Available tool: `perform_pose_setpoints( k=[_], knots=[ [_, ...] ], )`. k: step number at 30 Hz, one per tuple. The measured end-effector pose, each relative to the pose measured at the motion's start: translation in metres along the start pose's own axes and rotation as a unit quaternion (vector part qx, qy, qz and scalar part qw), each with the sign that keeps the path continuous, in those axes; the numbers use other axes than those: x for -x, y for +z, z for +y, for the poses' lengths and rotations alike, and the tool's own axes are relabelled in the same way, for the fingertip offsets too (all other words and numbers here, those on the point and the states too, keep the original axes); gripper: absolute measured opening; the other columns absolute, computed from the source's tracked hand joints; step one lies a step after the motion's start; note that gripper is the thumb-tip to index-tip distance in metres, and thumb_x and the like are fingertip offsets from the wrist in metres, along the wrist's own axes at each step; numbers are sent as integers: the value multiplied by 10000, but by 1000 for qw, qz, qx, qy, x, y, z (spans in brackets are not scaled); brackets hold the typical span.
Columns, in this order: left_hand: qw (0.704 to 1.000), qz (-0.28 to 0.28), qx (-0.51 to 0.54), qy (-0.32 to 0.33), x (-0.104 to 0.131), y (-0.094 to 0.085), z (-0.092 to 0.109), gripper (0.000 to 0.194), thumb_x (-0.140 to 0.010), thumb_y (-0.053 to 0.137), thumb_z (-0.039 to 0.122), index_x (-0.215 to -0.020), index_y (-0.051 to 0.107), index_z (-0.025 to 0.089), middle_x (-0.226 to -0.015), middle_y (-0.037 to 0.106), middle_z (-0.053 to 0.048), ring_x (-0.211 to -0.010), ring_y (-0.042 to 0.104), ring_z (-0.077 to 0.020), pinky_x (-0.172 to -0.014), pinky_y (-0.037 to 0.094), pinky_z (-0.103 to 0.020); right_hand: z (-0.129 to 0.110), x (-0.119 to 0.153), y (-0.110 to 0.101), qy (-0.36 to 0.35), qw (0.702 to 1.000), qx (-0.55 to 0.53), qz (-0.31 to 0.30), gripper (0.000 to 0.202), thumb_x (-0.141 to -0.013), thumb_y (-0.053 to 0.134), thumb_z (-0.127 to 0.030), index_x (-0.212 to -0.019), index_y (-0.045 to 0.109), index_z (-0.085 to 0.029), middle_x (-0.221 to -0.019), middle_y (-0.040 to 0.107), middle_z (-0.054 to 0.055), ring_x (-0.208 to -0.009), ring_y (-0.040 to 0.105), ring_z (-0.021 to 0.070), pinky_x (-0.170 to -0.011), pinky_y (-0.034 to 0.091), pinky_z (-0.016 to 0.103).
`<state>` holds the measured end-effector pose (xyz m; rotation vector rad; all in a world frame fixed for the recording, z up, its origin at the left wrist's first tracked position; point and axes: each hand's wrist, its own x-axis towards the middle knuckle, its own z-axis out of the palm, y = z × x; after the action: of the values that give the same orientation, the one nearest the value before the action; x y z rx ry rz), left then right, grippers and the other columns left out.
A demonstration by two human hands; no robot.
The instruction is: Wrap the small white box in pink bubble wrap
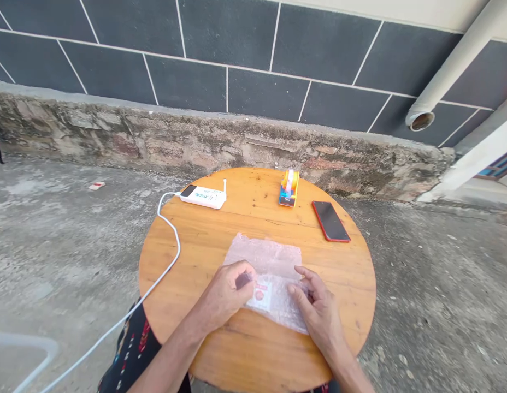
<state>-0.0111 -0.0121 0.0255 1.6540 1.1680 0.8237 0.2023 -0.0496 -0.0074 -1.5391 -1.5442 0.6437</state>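
Note:
A sheet of pinkish clear bubble wrap (270, 252) lies on the round wooden table, with its near part folded over. Through that layer shows a small white packet (260, 295) with red print. My left hand (229, 289) is closed in a pinch at the wrap's left side, thumb and forefinger meeting beside the packet. At the right edge, my right hand (319, 308) rests against the wrap with its fingers bent and thumb and forefinger apart. The fingertips of both hands are partly hidden.
Toward the table's (188, 245) far edge stand a yellow and blue tape dispenser (289, 188) and a white device (203, 197) with a white cable (171, 262) running off left. A red-edged phone (331, 221) lies at right. Beyond is a stone-based wall (196, 142).

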Motion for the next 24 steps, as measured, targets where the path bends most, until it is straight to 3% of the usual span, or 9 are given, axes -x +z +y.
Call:
perform_pose_setpoints(
  k=[7, 12, 14, 16, 20, 24],
  knots=[
    [999, 20, -24, -12, 1, -2, 4, 140, -719, 492, 151, -811, 589, 193, -629, 521, 61, -550, 417, -95, -503, 304, -181, -3, 3, -9, -46, 990, 128, 31, 333, -877, 512, -344, -1140, 556, -145, -724, 614, 18, -607, 583, 160, -585, 483, 286],
    [999, 25, -44, 3, 2, -3, 4, 231, -731, 480, 152, -915, 610, 202, -746, 600, 38, -615, 490, -116, -558, 361, -196, -42, 22, -20, -208, 942, 233, 123, 211, -880, 515, -205, -1080, 581, -222, -991, 638, 90, -911, 594, 239, -787, 447, 389],
    [998, 28, -49, 26, 2, -3, 5, 250, -729, 478, 136, -929, 612, 202, -824, 637, 24, -709, 547, -135, -628, 398, -204, -60, 29, -13, -298, 923, 235, 61, 255, -862, 512, -130, -1084, 582, -234, -1013, 649, 73, -950, 583, 232, -807, 431, 384],
    [997, 32, -52, 44, 2, -2, 7, 266, -729, 475, 120, -939, 617, 205, -877, 660, 17, -784, 579, -148, -700, 420, -213, -71, 29, -1, -337, 911, 239, -6, 277, -857, 510, -122, -1107, 584, -215, -1098, 647, 71, -1033, 562, 241, -852, 422, 392],
    [996, 51, -61, 49, 3, -3, 9, 272, -739, 501, 139, -968, 632, 205, -927, 681, 1, -836, 601, -164, -770, 434, -235, -67, 18, 21, -304, 914, 264, -49, 268, -886, 457, -120, -1106, 591, -194, -1149, 640, 61, -1058, 557, 224, -948, 378, 414],
    [996, 76, -37, -2, 11, -18, 1, 250, -789, 493, 213, -999, 624, 180, -849, 676, -9, -758, 603, -166, -667, 445, -235, -61, 11, 23, -281, 916, 278, -72, 224, -893, 450, -107, -1017, 601, -218, -1080, 649, 29, -984, 582, 187, -992, 331, 421]
  ],
)
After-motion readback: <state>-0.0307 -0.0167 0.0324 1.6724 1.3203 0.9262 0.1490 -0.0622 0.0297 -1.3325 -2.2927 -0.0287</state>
